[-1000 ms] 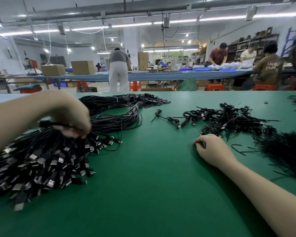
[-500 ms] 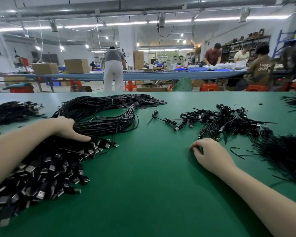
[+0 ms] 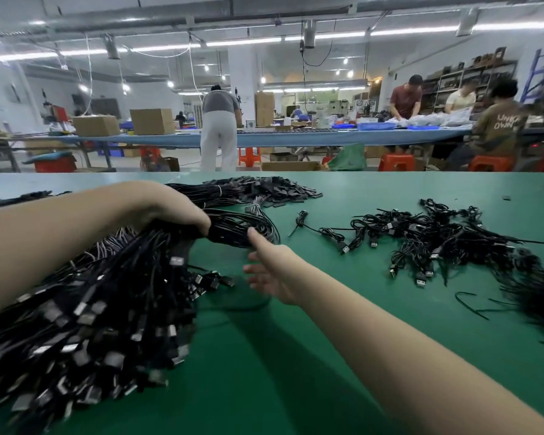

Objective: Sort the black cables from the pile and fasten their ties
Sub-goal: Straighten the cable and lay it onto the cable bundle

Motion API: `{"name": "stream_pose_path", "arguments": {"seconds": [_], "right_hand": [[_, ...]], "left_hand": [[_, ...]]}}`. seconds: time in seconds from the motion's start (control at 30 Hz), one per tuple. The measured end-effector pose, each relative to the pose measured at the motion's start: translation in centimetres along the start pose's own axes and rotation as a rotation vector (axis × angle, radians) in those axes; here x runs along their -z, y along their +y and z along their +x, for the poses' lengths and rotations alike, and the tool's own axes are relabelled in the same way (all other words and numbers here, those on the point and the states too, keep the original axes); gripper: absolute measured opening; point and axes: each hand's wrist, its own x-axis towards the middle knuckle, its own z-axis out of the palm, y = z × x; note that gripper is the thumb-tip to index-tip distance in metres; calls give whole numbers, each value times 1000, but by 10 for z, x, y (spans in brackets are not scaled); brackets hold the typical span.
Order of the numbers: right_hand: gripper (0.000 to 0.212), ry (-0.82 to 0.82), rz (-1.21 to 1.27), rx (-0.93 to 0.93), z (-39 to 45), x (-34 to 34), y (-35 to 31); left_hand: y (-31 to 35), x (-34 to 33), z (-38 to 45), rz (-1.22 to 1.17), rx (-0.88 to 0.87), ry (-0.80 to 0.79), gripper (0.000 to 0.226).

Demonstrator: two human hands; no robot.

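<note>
Left hand [image 3: 173, 211] at 10 o'clock, wrist bent, fingers wrapped round thick black cable bundle [image 3: 113, 296], lifted off green table [image 3: 296, 372]. Right hand [image 3: 274, 271] reaches toward 11 o'clock, fingers spread, holding nothing, forefinger tip near bundle. Loose tied cables [image 3: 427, 240] at 2 o'clock.

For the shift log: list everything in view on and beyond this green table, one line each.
large cable bundle: one, black with silver plugs, left of table, lifted at its middle
small tied cables: a loose pile, black, right of centre
loose ties: a few, black, near the right edge
flat black pieces: a heap, far centre of table
table: one, green top
cardboard boxes: two, brown, on the far blue bench
stools: several, red, beside that bench
people: several, at the far bench
left hand: grips the bundle
right hand: fingers spread, reaching toward the bundle
</note>
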Motion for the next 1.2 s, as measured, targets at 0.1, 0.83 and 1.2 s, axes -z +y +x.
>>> {"name": "stream_pose_path", "arguments": {"seconds": [0.1, 0.83, 1.2], "right_hand": [[108, -261, 258, -180, 14, -16, -12], [114, 176, -1317, -101, -59, 76, -6], [106, 224, -1356, -125, -104, 100, 15]], "left_hand": [[12, -24, -6, -99, -51, -188, 30], [-68, -72, 63, 675, -484, 225, 41], [-96, -46, 16, 985, -296, 85, 48]]}}
